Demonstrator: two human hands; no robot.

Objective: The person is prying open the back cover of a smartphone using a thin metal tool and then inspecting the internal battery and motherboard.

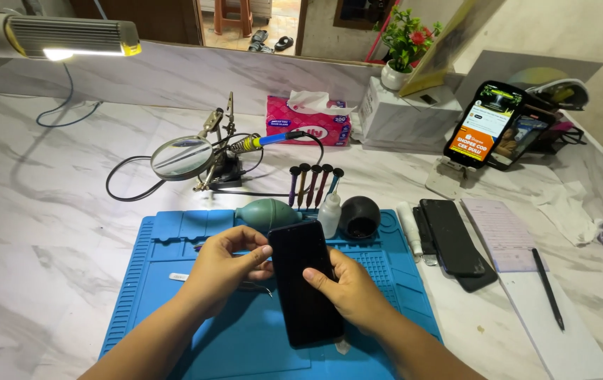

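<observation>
A black smartphone [304, 281] with a dark screen lies lengthwise over the blue work mat [175, 239]. My right hand [347, 288] grips its right edge, thumb resting on the glass. My left hand [227, 264] pinches the phone's upper left edge with thumb and fingers. Thin metal tweezers [259, 287] lie on the mat just under my left hand.
Behind the mat stand a green air blower [266, 213], a small white bottle [329, 213], a black cup [361, 217], several screwdrivers [312, 184], and a magnifier stand with soldering iron [196, 158]. To the right lie two dark phones [452, 239], papers with a pen [547, 288], and a propped lit phone [483, 127].
</observation>
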